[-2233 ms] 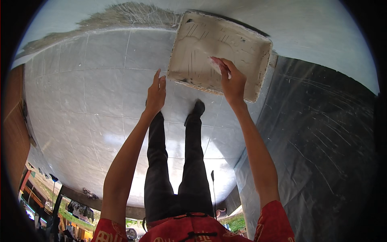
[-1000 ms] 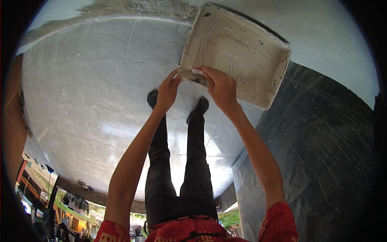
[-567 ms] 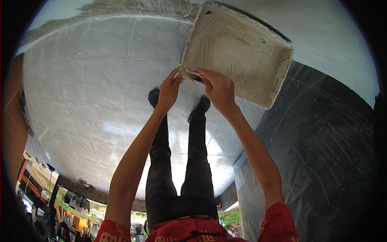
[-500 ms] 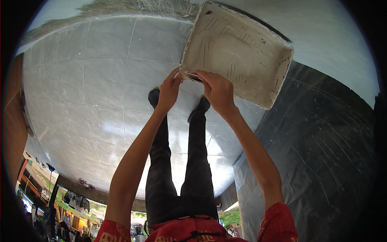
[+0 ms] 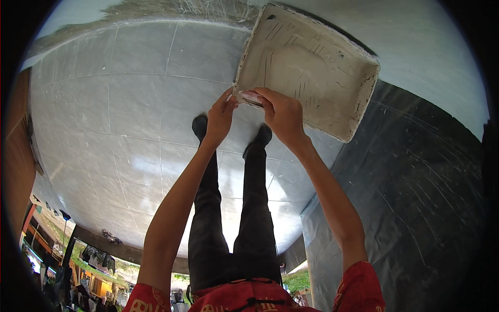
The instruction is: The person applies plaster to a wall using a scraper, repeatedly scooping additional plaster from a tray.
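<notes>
Grey tile floor [image 5: 135,99] on the left, then the left hand [image 5: 220,122]: thumb and fingers slightly parted, right at the tray's near-left corner; can't tell if it's actually gripping the rim or just resting there. Next, a crumpled pink-white rag [image 5: 250,94] (best guess at material) inside that same corner, by a dark patch on the near wall. Right hand [image 5: 285,115] comes in over the near edge, fingers closed in a pinch on the rag. Tray [image 5: 322,83] sits ahead, turned at an angle, inside coated beige and streaked; black sheet [image 5: 405,182] to its right. Step in hand, my read: wiping the near-left corner, left hand steadying. Next move calls for firm pressure along the near wall, pinch held, left hand bracing so the tray doesn't skid.
</notes>
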Action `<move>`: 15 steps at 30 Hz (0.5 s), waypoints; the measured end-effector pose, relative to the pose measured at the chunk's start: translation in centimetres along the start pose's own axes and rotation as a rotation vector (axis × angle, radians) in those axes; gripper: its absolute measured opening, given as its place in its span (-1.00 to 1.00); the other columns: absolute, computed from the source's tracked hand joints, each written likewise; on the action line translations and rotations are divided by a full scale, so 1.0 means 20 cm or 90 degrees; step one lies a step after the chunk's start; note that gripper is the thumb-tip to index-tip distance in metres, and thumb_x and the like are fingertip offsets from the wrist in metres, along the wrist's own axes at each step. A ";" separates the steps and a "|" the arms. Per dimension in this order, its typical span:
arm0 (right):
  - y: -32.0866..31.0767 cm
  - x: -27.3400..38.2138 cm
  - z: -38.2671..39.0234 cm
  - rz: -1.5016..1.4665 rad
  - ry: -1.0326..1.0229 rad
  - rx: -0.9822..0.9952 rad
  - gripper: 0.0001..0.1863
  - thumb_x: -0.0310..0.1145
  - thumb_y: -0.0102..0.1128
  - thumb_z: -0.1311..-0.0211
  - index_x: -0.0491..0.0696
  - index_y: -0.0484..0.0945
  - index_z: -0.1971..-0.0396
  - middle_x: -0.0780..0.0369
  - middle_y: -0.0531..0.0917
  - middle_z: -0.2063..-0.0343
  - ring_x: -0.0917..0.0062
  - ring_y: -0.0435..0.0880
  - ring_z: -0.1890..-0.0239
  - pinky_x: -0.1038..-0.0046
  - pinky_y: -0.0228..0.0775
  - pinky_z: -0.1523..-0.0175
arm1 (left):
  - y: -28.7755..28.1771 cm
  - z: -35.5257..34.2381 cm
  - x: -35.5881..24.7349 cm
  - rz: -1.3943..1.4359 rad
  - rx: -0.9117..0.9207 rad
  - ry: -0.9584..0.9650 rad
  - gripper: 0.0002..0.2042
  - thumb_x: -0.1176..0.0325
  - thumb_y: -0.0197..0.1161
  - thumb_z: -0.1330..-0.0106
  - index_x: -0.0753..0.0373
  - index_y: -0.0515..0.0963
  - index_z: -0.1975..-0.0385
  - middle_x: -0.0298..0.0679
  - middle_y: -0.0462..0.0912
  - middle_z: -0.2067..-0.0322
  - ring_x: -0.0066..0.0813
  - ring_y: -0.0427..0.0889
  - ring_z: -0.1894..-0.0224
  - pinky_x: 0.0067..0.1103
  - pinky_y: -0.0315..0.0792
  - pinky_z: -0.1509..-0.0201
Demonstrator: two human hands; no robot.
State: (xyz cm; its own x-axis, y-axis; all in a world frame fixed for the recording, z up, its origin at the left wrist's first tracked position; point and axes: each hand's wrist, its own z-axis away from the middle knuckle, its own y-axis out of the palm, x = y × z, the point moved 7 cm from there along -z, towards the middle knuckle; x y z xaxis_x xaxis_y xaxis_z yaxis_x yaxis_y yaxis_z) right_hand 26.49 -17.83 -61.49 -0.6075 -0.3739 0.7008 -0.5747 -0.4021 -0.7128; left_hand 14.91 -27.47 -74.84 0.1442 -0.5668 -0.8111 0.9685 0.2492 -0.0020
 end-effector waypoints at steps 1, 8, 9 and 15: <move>0.00 -0.02 0.00 -0.001 0.017 0.018 -0.78 -0.55 0.16 -0.12 -0.02 0.63 0.22 0.18 0.69 0.47 0.32 0.68 0.47 0.40 0.50 0.36 | 0.00 0.00 -0.01 0.001 0.001 0.001 -0.61 0.37 -0.11 -0.48 0.35 0.24 -0.26 -0.11 0.55 0.03 -0.46 0.57 0.03 -0.54 0.42 -0.16; -0.05 -0.15 -0.10 -0.142 0.058 0.072 -0.77 -0.49 0.18 -0.15 -0.08 0.61 0.17 0.13 0.70 0.44 0.45 0.70 0.45 0.44 0.49 0.35 | 0.00 0.02 -0.04 -0.032 -0.008 -0.005 -0.61 0.36 -0.11 -0.47 0.34 0.26 -0.25 -0.11 0.55 0.03 -0.45 0.55 0.01 -0.53 0.42 -0.13; -0.06 -0.20 -0.11 -0.194 0.095 0.071 -0.76 -0.49 0.19 -0.17 -0.10 0.60 0.14 0.15 0.70 0.40 0.52 0.69 0.41 0.47 0.48 0.35 | 0.00 0.02 -0.05 -0.040 -0.016 -0.015 -0.60 0.31 -0.11 -0.48 0.33 0.27 -0.25 -0.12 0.55 0.04 -0.45 0.55 0.01 -0.53 0.41 -0.13; -0.18 -0.14 -0.02 -0.522 0.357 0.057 -0.69 -0.49 0.17 -0.25 -0.18 0.50 0.01 0.22 0.68 0.27 0.63 0.64 0.31 0.56 0.48 0.32 | -0.13 0.12 -0.28 -0.133 -0.132 0.109 -0.61 0.20 -0.14 -0.50 0.29 0.38 -0.18 0.05 0.48 -0.09 -0.20 0.46 -0.17 -0.46 0.30 -0.21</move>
State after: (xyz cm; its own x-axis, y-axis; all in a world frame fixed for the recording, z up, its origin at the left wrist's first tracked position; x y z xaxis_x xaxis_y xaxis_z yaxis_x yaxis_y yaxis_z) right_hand 30.14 -15.01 -60.94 -0.2258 0.4875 0.8434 -0.9033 -0.4289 0.0060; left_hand 12.11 -26.77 -68.89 -0.1065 -0.4861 -0.8674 0.9093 0.3054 -0.2828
